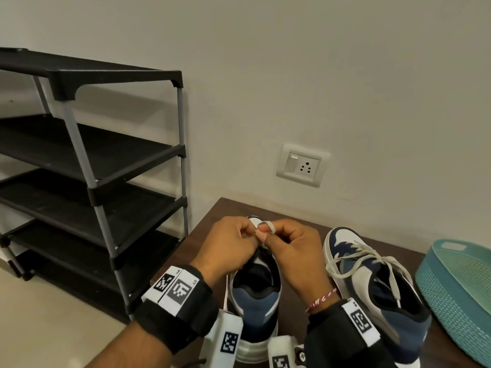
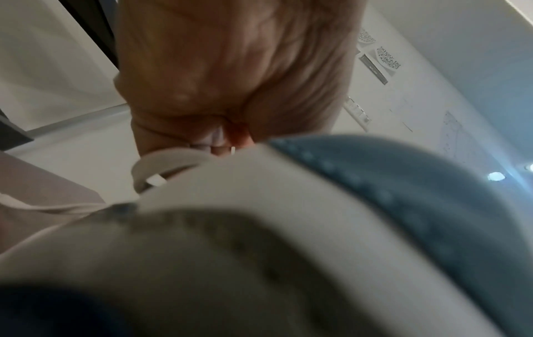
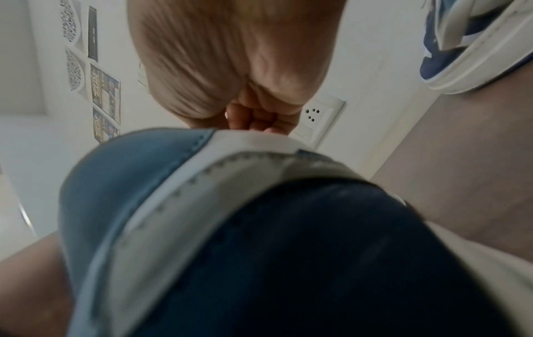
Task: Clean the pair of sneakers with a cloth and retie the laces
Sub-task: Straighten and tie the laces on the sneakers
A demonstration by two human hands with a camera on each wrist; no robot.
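Observation:
Two blue, navy and white sneakers stand on a dark brown table [image 1: 220, 211]. Over the near sneaker [image 1: 255, 296] both hands meet above its tongue. My left hand [image 1: 233, 240] pinches the white lace [image 1: 265, 227], and my right hand [image 1: 289, 243] pinches a loop of the same lace that curls over its fingers. In the left wrist view the lace [image 2: 170, 164] loops out below the curled fingers [image 2: 219, 127]; the sneaker's side [image 2: 288, 216] fills the lower picture. The right wrist view shows curled fingers [image 3: 253, 116] above the sneaker's collar [image 3: 202, 182]. The second sneaker [image 1: 377, 282] lies to the right, its laces loose. No cloth is in view.
A teal plastic basket [image 1: 457, 285] sits at the table's right edge. A black shoe rack [image 1: 93, 168] with several shelves stands on the floor to the left. A wall socket [image 1: 303, 166] is mounted on the wall behind the table.

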